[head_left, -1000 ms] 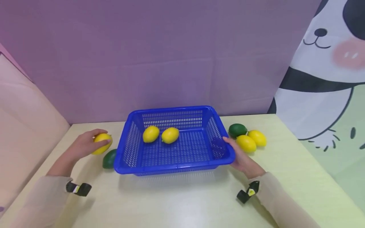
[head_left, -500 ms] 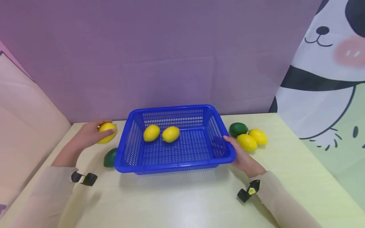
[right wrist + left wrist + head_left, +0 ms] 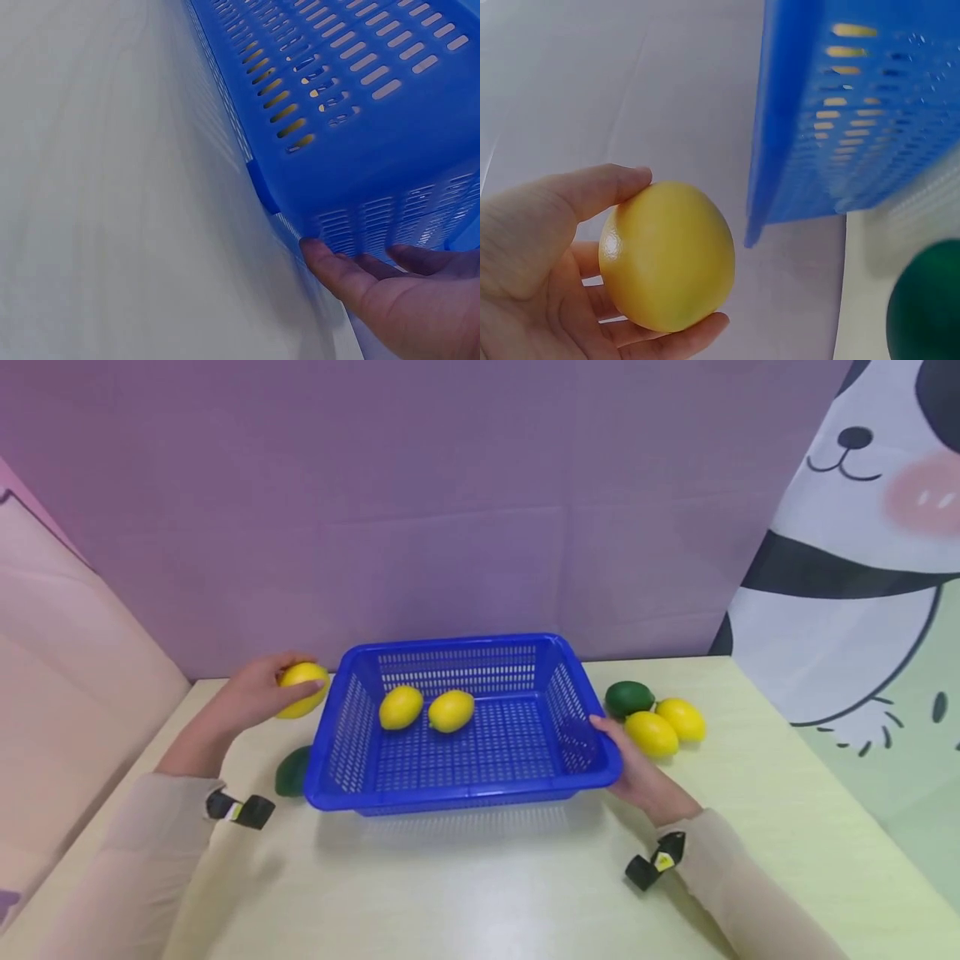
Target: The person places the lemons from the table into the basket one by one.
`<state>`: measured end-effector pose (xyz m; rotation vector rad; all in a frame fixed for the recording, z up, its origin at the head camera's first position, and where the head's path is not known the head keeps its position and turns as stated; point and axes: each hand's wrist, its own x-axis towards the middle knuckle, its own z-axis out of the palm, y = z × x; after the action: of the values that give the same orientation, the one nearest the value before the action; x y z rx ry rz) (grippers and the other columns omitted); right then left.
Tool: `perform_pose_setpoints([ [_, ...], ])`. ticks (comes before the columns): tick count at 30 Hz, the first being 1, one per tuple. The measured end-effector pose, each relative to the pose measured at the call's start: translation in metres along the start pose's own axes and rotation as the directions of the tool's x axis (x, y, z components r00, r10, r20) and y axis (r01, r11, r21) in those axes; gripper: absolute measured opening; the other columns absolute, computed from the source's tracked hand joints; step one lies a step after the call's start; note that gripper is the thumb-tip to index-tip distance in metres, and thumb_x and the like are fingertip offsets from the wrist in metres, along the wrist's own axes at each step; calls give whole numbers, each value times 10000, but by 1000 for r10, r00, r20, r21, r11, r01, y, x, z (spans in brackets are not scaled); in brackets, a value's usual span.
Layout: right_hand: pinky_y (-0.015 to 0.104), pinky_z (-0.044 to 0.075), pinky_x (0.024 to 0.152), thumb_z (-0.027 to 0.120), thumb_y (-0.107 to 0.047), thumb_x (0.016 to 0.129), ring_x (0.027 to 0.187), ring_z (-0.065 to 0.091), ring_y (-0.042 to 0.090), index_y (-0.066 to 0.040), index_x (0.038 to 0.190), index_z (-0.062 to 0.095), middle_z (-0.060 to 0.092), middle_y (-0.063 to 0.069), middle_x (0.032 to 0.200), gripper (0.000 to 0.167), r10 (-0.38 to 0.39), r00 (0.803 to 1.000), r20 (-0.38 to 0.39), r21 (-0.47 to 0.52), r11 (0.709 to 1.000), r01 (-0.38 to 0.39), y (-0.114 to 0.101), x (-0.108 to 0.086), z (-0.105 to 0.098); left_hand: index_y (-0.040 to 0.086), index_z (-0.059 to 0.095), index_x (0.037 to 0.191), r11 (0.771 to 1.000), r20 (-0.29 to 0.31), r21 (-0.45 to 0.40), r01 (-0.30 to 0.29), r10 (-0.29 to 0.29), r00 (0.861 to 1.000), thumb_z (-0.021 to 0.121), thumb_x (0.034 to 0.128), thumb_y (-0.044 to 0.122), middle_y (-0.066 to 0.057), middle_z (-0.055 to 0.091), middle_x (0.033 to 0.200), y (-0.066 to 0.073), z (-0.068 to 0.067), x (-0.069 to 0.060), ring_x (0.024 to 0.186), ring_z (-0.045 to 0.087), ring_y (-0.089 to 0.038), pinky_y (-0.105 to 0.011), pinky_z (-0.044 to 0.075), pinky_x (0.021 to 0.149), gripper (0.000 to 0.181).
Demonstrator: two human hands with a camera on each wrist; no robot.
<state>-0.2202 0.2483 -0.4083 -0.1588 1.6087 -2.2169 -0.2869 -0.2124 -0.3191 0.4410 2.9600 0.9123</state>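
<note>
My left hand (image 3: 258,695) holds a yellow lemon (image 3: 303,687) above the table, just left of the basket's rim. In the left wrist view, thumb and fingers curl round that lemon (image 3: 671,259). My right hand (image 3: 637,777) grips the right side of the blue plastic basket (image 3: 465,793); its fingertips lie against the basket (image 3: 360,165) in the right wrist view. Two lemons lie inside, a left one (image 3: 401,707) and a right one (image 3: 452,711). Below my left hand, a dark green fruit (image 3: 292,772) rests beside the basket, partly hidden by it.
Right of the basket, a dark green fruit (image 3: 628,699) and two lemons, one nearer (image 3: 651,734) and one farther (image 3: 681,719), lie close together on the pale table (image 3: 465,893). A purple backdrop (image 3: 450,510) stands behind the table; a panda picture (image 3: 855,543) is at right.
My left hand has moved up and to the right with the lemon, toward the basket's left rim. My right hand and the basket stay nearly where they were.
</note>
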Motion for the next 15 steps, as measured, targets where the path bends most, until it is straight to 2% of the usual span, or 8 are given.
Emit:
perform_pose_setpoints([
  [11,337,517,871,348,-436,988,1051,583,209,-32,1488,26,539,62,1223,719,1,1000,1,2,1000,-1,0,-1,0,-11,458,1330,999,-5,-19,-42,42,999,562,934,374,-205,562,1105,20,2,7,921,521,-316,-321,472,709,562],
  [15,338,515,876,352,-441,985,1058,577,208,-32,1491,21,523,68,1238,730,0,1000,-4,-9,1000,0,0,0,-1,-6,450,1340,999,4,-37,-34,34,999,563,933,378,-205,563,1118,27,3,10,932,527,-322,-346,485,729,571],
])
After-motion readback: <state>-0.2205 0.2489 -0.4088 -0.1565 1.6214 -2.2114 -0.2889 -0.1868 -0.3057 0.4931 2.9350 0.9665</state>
